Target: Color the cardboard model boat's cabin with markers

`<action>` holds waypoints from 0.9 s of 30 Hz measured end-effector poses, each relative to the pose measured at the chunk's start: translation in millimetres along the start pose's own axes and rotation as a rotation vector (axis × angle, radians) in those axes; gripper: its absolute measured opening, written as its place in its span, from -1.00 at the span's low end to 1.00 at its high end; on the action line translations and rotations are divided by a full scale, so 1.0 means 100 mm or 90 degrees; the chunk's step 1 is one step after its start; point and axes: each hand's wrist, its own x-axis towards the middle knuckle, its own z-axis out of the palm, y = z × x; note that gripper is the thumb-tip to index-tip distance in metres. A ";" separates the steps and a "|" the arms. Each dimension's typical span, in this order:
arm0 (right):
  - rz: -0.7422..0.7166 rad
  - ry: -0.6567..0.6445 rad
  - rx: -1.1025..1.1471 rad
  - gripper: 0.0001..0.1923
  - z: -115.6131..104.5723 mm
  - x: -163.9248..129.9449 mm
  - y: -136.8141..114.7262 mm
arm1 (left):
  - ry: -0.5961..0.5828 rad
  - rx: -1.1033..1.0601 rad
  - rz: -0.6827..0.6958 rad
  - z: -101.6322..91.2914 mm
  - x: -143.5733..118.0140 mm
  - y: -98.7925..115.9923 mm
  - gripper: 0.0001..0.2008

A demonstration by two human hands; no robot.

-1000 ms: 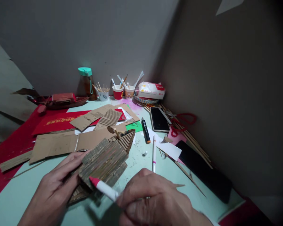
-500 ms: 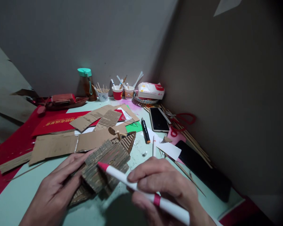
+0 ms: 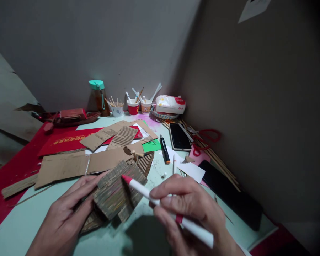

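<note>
A model boat of corrugated cardboard (image 3: 122, 186), with a brownish-grey canopy marked by thin pink and yellow streaks, is tilted above the table. My left hand (image 3: 66, 209) grips its near left end, thumb and fingers on either side. In my right hand (image 3: 186, 209) is a white marker (image 3: 196, 231) with a red tip and a red band, held like a pen. The tip is at the canopy's upper surface; whether it touches I cannot tell. A small cardboard oar and stick (image 3: 134, 153) stand out at the boat's far end.
Flat cardboard pieces (image 3: 62, 167) and a red folder (image 3: 69, 142) lie beyond the boat. A black marker (image 3: 164, 149), a phone (image 3: 180, 137), red-handled scissors (image 3: 208, 138) and a long black object (image 3: 229, 193) are on the right. A bottle (image 3: 97, 97) and cups (image 3: 133, 106) stand behind.
The marker in my right hand has moved up and to the right along the canopy. My left hand still holds the boat, almost unmoved. The view has shifted slightly.
</note>
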 end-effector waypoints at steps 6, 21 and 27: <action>-0.038 -0.043 0.034 -0.76 0.05 -0.01 0.02 | -0.027 0.022 0.023 0.01 -0.03 -0.02 -0.48; -0.011 -0.025 -0.036 -0.78 0.05 -0.12 0.01 | 0.034 0.000 0.063 0.03 0.00 0.03 -0.43; 0.029 0.041 -0.072 -0.86 0.15 -0.12 -0.06 | 0.055 0.044 0.053 0.03 0.03 -0.02 -0.46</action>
